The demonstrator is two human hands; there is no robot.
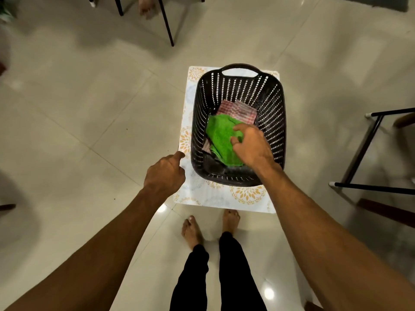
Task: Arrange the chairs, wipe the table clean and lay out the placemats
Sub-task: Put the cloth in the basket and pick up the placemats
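My right grip [251, 147] pinches the green cloth [220, 135] inside the black basket [271, 102], while my left grip [166, 173] hangs loosely curled, holding nothing, at the corner of the table [247, 198].

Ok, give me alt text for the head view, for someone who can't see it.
The right hand reaches into a black perforated basket and touches a green cloth overlapping a red checked cloth. The basket stands on a floral-topped table, with the left hand at its left edge.
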